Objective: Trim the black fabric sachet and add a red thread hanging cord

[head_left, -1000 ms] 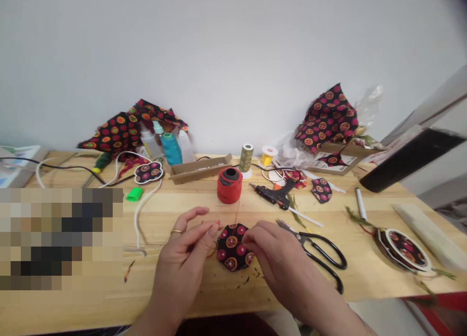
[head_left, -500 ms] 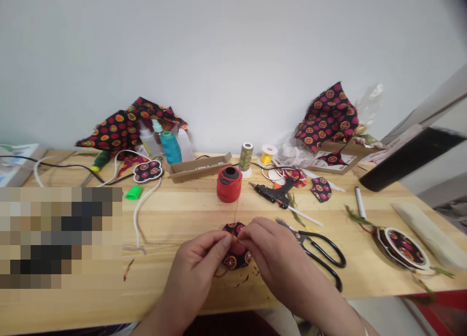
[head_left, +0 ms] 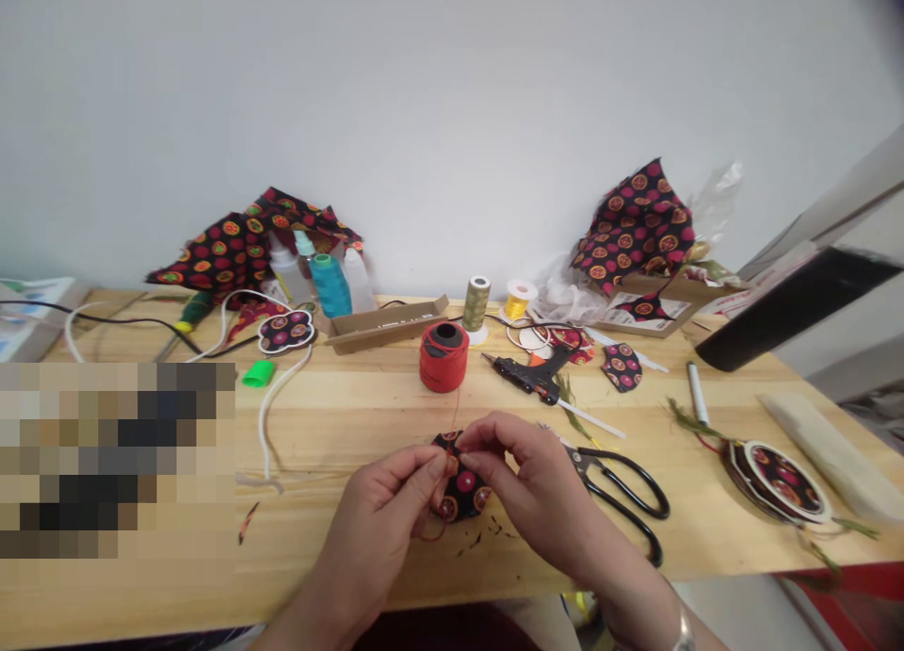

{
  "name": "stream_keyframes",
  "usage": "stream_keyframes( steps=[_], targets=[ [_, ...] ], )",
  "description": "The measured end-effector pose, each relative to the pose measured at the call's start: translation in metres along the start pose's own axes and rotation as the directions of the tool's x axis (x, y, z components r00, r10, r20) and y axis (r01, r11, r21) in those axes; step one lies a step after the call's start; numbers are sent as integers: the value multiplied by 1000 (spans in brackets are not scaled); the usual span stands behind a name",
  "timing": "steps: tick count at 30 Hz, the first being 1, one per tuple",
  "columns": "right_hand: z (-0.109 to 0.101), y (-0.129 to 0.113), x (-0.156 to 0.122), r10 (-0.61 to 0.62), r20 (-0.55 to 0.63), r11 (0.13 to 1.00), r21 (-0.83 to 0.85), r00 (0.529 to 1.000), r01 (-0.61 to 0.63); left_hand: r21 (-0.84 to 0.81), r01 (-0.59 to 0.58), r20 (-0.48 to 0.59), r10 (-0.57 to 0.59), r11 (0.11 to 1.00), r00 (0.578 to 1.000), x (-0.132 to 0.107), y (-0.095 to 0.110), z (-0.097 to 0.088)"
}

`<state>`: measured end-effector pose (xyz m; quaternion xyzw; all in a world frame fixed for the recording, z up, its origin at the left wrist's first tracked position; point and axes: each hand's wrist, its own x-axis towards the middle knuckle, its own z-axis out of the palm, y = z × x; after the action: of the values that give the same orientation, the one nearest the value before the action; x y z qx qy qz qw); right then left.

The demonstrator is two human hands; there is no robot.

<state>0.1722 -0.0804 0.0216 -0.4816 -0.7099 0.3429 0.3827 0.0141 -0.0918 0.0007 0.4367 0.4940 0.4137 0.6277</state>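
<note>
Red thread (head_left: 455,412) runs from a red spool (head_left: 443,368) down to my fingers. My left hand (head_left: 395,500) pinches this thread between thumb and index finger. Close to its right, the thumb and forefinger of my right hand (head_left: 526,486) are pinched together; whatever is between them is too small to make out. Beneath both hands, a dark patterned fabric piece (head_left: 470,496) with round motifs lies on the wooden table, partly covered by my fingers. A loop of red cord (head_left: 432,538) shows at its lower left edge.
Black-handled scissors (head_left: 625,481) lie beside my right hand, with a glue gun (head_left: 529,378) behind them. A fabric-covered round piece (head_left: 781,481) sits farther right. Thread cones (head_left: 478,304), bottles (head_left: 360,284) and a cardboard tray (head_left: 388,326) stand along the wall.
My right hand's fingers have drawn slightly apart from my left fingertips and turned, uncovering more of the fabric piece. My left hand has hardly moved.
</note>
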Motion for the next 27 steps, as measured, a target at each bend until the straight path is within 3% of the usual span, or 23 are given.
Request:
stream_keyframes(
  steps=[3, 11, 18, 22, 27],
  targets=[
    [0, 1, 1, -15, -7, 1000, -4, 1000, 15, -21, 9, 1, -9, 1000, 1000, 0, -1, 0],
    [-5, 3, -1, -45, 32, 968, -247, 998, 51, 24, 33, -62, -31, 999, 998, 6, -2, -5],
    [-8, -2, -1, -31, -14, 985, -170, 999, 28, 118, 12, -67, -4, 993, 998, 5, -2, -6],
    [-11, -6, -5, -64, -14, 982, -177, 998, 61, 193, -37, -156, 67, 981, 985, 5, 5, -6],
    [-16, -14, -10, -170, 131, 932, -301, 977, 203, 311, -60, -274, 150, 948, 950, 2, 23, -5]
  ],
)
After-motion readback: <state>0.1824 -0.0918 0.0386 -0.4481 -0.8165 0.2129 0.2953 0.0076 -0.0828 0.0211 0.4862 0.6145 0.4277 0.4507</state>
